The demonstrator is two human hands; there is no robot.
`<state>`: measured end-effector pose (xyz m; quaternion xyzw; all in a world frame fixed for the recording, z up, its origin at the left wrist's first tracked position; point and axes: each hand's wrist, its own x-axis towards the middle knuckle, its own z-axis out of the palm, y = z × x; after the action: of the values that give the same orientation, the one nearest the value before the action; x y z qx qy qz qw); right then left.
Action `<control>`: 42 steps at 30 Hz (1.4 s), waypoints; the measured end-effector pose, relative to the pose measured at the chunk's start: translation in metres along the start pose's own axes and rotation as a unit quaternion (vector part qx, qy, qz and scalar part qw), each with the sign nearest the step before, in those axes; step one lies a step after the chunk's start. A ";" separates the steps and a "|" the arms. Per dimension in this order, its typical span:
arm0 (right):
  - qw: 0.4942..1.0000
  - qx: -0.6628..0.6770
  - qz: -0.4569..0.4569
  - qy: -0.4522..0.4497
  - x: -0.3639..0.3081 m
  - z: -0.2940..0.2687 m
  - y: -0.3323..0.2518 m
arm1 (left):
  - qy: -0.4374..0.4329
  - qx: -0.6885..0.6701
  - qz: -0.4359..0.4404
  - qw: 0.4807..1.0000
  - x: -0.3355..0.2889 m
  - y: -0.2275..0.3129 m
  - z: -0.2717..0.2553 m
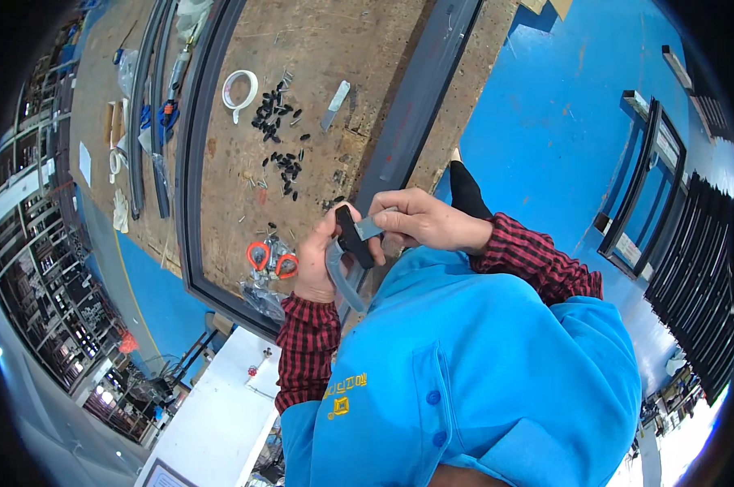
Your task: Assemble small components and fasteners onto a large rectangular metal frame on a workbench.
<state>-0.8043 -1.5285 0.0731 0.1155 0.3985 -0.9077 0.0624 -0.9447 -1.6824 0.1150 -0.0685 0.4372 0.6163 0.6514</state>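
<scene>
My left hand (314, 264) grips a grey curved plastic piece (342, 280) together with a black oblong part (353, 237) held against it. My right hand (419, 219) pinches a small grey metal tab (368, 228) at the top of the black part. Both hands are raised close to my chest, above the edge of a wooden workbench (318, 49). A dark metal frame (411, 97) lies on the bench just beyond my hands.
Orange-handled scissors (271, 258) lie by my left hand. Several small black parts (279, 138), a white tape roll (239, 88) and a grey metal strip (335, 105) lie on the bench. Dark frames (651, 187) lean at the right on the blue floor (545, 114).
</scene>
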 end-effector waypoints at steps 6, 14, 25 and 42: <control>0.993 -0.108 -0.039 0.039 0.001 0.002 0.014 | -0.026 0.088 0.056 0.994 -0.008 -0.002 -0.003; 0.981 -0.003 -0.092 0.171 0.013 0.035 0.092 | -0.022 0.167 0.039 0.985 -0.022 -0.018 -0.041; 0.961 -0.153 -0.028 0.229 -0.044 0.040 0.126 | 0.031 0.308 0.068 0.948 -0.011 0.021 -0.054; 0.954 -0.180 -0.050 0.236 -0.020 0.039 0.129 | 0.011 0.380 -0.019 0.925 0.023 0.015 -0.065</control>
<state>-0.7643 -1.6435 0.0127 0.2937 0.5634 -0.7699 -0.0589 -0.9921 -1.7028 0.0676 0.1690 0.6441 0.3905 0.6357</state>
